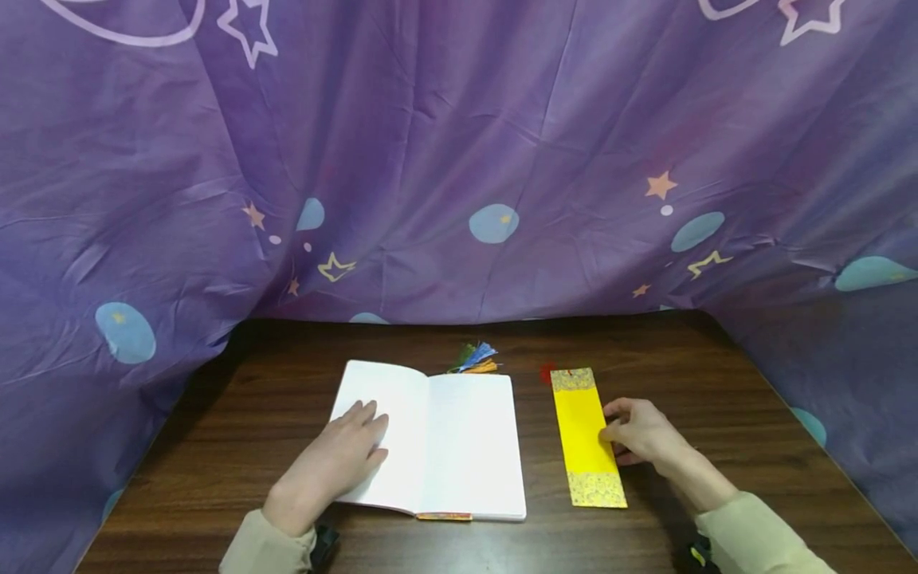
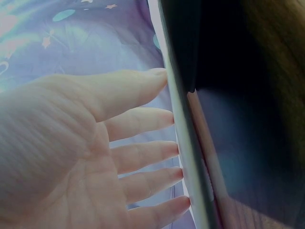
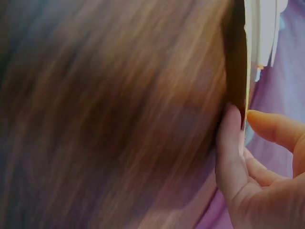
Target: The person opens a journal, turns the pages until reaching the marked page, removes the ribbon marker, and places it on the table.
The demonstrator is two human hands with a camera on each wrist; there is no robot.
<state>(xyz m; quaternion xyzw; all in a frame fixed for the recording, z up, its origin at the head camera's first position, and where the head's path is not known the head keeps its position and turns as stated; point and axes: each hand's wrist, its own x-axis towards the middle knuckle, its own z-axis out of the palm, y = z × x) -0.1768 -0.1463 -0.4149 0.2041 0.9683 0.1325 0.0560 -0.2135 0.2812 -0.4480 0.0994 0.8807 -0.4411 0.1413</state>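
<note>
An open book (image 1: 473,446) with blank-looking white pages lies on the table. My left hand (image 1: 340,454) rests on its left page, fingers spread; in the left wrist view the fingertips of that hand (image 2: 105,143) touch the page surface. To the right of the book, a long yellow bookmark (image 1: 584,430) with patterned ends is pinched at its right edge by my right hand (image 1: 641,434). Seen edge-on in the right wrist view, the bookmark (image 3: 247,71) sits between thumb and index finger. A red tassel (image 1: 547,373) shows at its top end.
Green, blue and orange tassels (image 1: 476,359) stick out past the book's top edge. The dark wooden table (image 1: 272,399) ends at a purple curtain (image 1: 445,159) printed with stars, which hangs behind and along both sides.
</note>
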